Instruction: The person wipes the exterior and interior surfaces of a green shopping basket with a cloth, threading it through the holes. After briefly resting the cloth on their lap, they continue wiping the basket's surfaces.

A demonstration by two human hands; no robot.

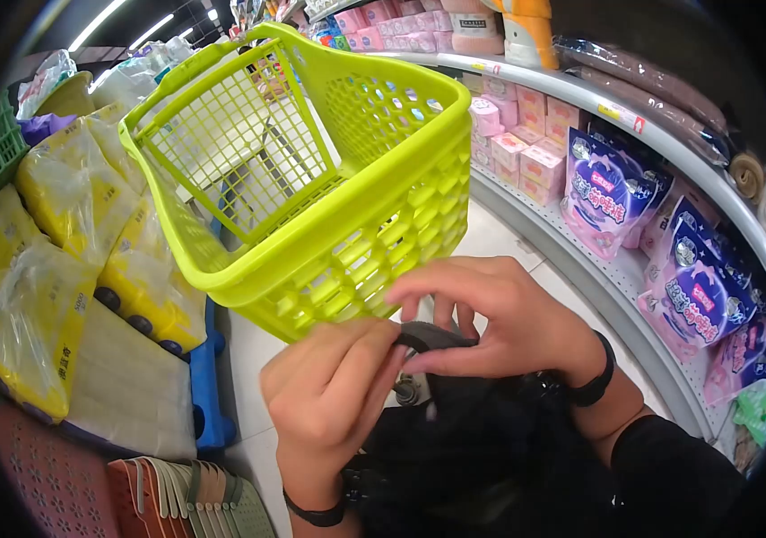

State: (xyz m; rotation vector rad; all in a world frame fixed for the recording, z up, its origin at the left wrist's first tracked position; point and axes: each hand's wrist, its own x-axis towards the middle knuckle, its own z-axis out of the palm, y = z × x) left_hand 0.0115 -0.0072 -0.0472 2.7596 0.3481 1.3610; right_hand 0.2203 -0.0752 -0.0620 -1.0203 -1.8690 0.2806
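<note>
A lime-green plastic shopping basket (374, 188) hangs empty in front of me, tilted, its near wall just above my hands. My left hand (329, 394) is closed around a dark rounded handle or strap piece (432, 336) next to a small metal fitting (407, 391). My right hand (500, 318) pinches the same dark piece from above with thumb and fingers. Below both hands lies black fabric (482, 457), maybe a bag or my clothing. Each wrist wears a black band.
Shelves (580, 94) on the right carry pink boxes (535, 161) and purple-and-pink packs (612, 193). On the left, yellow wrapped packs (69, 224) are stacked on a blue pallet (208, 394). Stacked coloured baskets (177, 498) sit at lower left. The pale aisle floor (509, 238) runs ahead.
</note>
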